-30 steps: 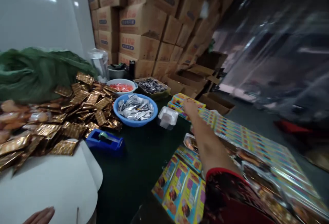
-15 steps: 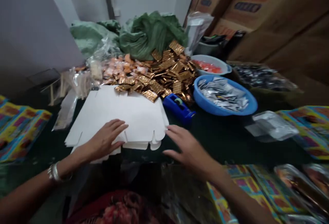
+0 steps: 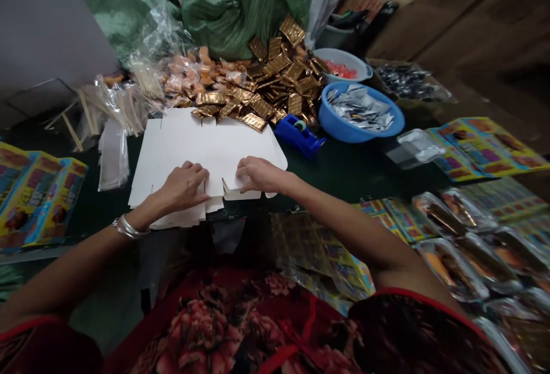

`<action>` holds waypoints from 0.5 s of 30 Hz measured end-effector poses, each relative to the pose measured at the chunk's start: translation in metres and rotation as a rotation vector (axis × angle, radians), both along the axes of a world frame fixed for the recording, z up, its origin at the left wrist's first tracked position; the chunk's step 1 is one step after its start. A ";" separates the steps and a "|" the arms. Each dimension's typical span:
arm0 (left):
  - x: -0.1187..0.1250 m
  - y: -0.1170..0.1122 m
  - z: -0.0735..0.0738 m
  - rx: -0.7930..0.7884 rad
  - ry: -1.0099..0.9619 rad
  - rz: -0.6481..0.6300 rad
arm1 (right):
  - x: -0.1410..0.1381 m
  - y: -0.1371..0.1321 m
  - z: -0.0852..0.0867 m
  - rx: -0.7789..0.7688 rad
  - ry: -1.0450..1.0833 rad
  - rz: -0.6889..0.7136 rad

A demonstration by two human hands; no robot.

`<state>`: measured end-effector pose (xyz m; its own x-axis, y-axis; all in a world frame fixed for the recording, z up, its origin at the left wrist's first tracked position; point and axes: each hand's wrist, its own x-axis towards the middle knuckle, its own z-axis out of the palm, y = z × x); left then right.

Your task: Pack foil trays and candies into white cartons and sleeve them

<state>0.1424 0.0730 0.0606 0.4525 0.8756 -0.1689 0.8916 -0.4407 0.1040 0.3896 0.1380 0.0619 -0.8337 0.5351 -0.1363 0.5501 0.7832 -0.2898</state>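
Note:
A stack of flat white cardboard box blanks (image 3: 215, 150) with slits and flaps lies on the dark green table in front of me. On its front left part rests my left hand (image 3: 184, 188), fingers laid over the card and thumb apart. My right hand (image 3: 263, 175) has its fingers curled over a flap at the front edge, thumb below, and that flap is slightly lifted. A blue tape dispenser (image 3: 299, 135) sits just beyond the right side of the stack.
Gold sachets (image 3: 266, 85) are heaped behind the card, against green sacks (image 3: 240, 7). Silver sachets fill a blue basin (image 3: 365, 132). Printed colourful sheets (image 3: 38, 202) lie at left, others at right. Filled clear trays (image 3: 451, 268) stand at lower right.
My right hand has moved left from the stack's right edge onto the front flap and closed on it. My left hand stays on the card. The view has tilted down.

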 end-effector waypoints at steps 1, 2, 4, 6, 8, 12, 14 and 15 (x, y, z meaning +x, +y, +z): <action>-0.001 0.000 0.003 -0.031 -0.056 0.008 | 0.000 0.001 0.002 -0.019 0.009 0.009; -0.004 0.000 0.007 -0.058 -0.147 0.014 | 0.000 0.002 0.005 -0.021 0.021 0.011; -0.022 -0.003 0.016 -0.036 -0.404 0.076 | 0.005 -0.001 0.014 0.037 0.096 -0.017; -0.052 -0.007 0.028 0.170 -0.639 0.297 | 0.014 -0.010 0.026 0.164 0.278 -0.100; -0.085 -0.013 0.040 0.439 -0.781 0.674 | 0.026 -0.022 0.034 0.272 0.504 -0.198; -0.122 -0.020 0.050 -0.074 -1.301 1.070 | 0.041 -0.054 0.024 0.264 0.697 -0.176; -0.120 -0.018 0.050 -0.434 -1.464 1.027 | 0.042 -0.069 0.007 0.219 0.747 -0.087; -0.117 -0.016 0.050 -0.462 -1.476 1.028 | 0.041 -0.077 -0.003 0.204 0.784 -0.061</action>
